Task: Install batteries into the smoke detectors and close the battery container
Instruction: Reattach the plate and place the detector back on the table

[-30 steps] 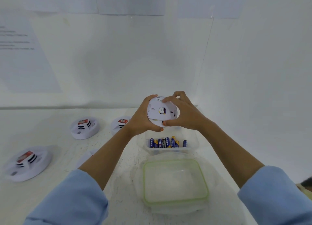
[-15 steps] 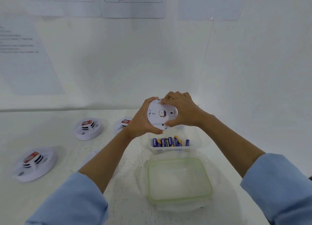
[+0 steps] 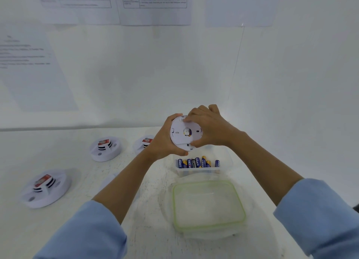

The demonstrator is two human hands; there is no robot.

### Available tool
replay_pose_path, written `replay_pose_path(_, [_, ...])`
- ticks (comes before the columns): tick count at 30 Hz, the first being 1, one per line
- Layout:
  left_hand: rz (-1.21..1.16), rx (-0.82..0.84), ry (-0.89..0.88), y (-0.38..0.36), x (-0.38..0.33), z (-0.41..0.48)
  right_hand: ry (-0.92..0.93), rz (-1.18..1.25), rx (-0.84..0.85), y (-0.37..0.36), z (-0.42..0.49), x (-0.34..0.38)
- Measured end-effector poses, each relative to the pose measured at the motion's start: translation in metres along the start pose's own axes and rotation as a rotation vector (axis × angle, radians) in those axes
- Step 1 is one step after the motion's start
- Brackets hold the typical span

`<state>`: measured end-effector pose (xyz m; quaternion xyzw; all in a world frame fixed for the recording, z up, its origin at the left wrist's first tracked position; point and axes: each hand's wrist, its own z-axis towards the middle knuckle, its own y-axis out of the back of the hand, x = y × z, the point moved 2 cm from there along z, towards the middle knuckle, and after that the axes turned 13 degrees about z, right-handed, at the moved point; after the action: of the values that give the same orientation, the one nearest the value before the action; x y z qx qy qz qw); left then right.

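Both hands hold a round white smoke detector (image 3: 182, 131) in the air above the battery container, its back plate facing me. My left hand (image 3: 165, 142) cups its left and lower rim. My right hand (image 3: 209, 126) grips the back plate from the right, fingers over the top edge and thumb at the bottom. Below stands the clear battery container (image 3: 226, 166) with several blue and yellow batteries (image 3: 198, 162) upright in it. Its green-rimmed lid (image 3: 207, 206) lies on the table nearer to me.
Three more white smoke detectors lie face up on the white table: one at far left (image 3: 45, 188), one further back (image 3: 104, 149), one (image 3: 143, 143) partly behind my left hand. White walls with papers close the back and right.
My right hand has turned on the back plate, its fingers sliding further over the top edge. The detector stays at the same spot above the container.
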<state>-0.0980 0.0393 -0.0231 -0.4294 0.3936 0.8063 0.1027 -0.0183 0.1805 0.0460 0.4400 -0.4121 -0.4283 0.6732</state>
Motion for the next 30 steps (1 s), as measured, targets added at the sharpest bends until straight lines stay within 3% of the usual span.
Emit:
replay_pose_path(16, [0.009,0.058,-0.011,-0.003,-0.015,-0.038,0.031,0.008,-0.038,-0.004,-0.027,0.034])
replay_pose_path(22, [0.028,0.000,0.041,-0.005,-0.021,-0.059,-0.011,0.089,-0.051,-0.002,-0.059,0.036])
replay_pose_path(30, [-0.016,-0.113,0.167,0.004,-0.025,-0.086,-0.273,0.406,0.279,-0.038,-0.118,0.036])
